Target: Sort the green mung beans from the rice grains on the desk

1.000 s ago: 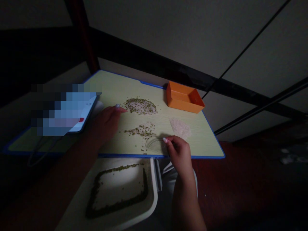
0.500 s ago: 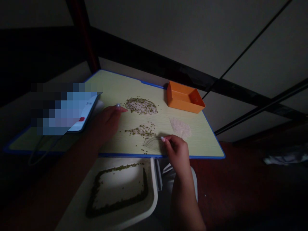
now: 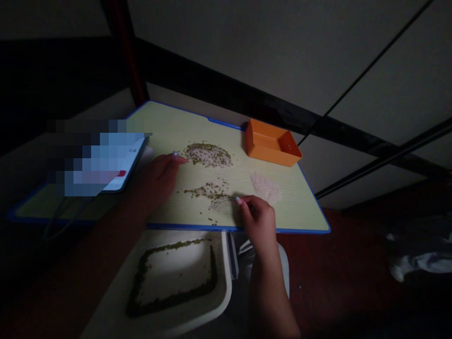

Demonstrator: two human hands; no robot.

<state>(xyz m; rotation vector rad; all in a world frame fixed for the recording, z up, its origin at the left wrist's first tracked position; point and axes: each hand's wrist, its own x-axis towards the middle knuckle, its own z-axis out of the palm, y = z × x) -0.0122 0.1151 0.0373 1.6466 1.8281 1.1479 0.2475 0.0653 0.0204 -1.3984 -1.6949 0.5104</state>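
My right hand [image 3: 260, 214] pinches a clear protractor [image 3: 225, 205] by its right end, low over the table's front. Just behind the protractor lies a small scatter of green beans mixed with pale grains [image 3: 208, 189]. A larger mixed pile of beans and grains [image 3: 208, 155] sits farther back. My left hand [image 3: 160, 176] rests at the left of that pile, its index finger stretched toward the beans and nothing visible in it. Right of the scatter is a patch of pale grains [image 3: 265, 187] that look like rice.
An orange open box [image 3: 273, 145] stands at the table's [image 3: 300, 214] back right. On the left a lit phone or tablet [image 3: 122, 169] leans, partly blurred out, with a cable. Below the front edge is a white bin [image 3: 226, 282] with green beans along its inner ledge.
Both hands stay almost in place, the right still on the protractor. A whitish, blurred shape on the dark floor at far right has shifted toward the camera.
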